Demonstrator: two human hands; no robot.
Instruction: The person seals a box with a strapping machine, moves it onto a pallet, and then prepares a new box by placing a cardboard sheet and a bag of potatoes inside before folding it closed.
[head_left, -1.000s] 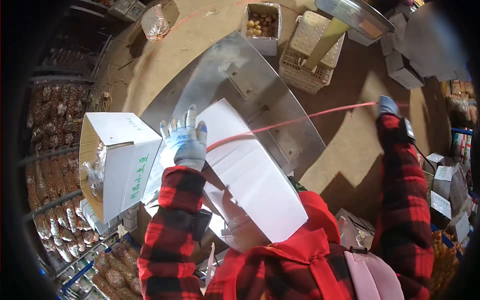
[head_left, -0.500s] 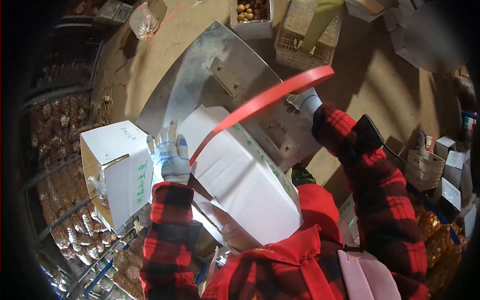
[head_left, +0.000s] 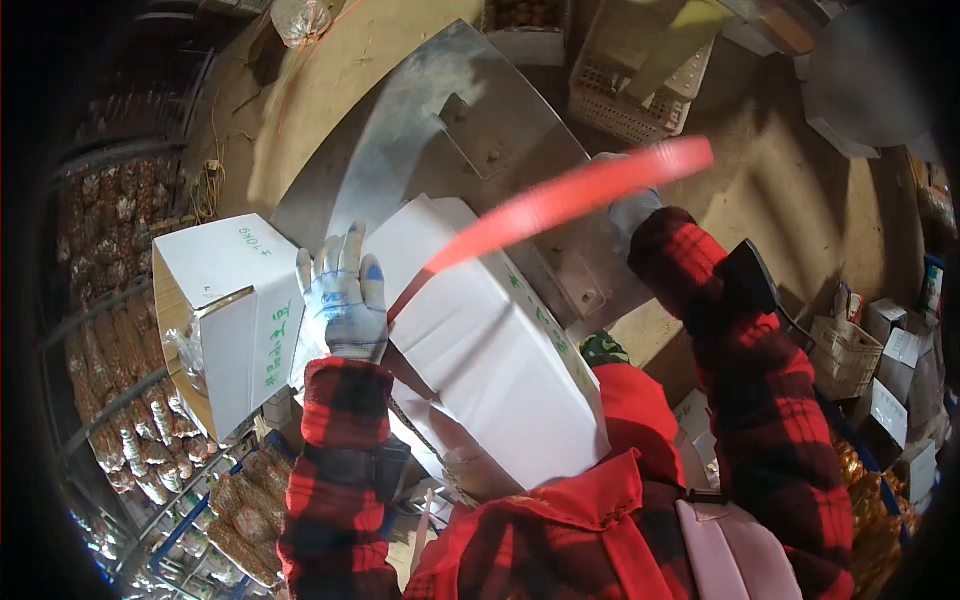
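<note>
The left box (head_left: 222, 255) is holding clear plastic (head_left: 188, 355). The left hand (head_left: 345, 295) is spreading its fingers wide beside the long box (head_left: 500, 370), which is lying on the table (head_left: 400, 150). A red strap (head_left: 570, 200) is arching over it. A produce box (head_left: 527, 48) is standing beyond. The right hand (head_left: 635, 210) is showing partly behind the strap; its grip I cannot tell.

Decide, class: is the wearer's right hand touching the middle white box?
Apart: the head view shows a stretch of metal surface between the right hand and the middle white box.
</note>
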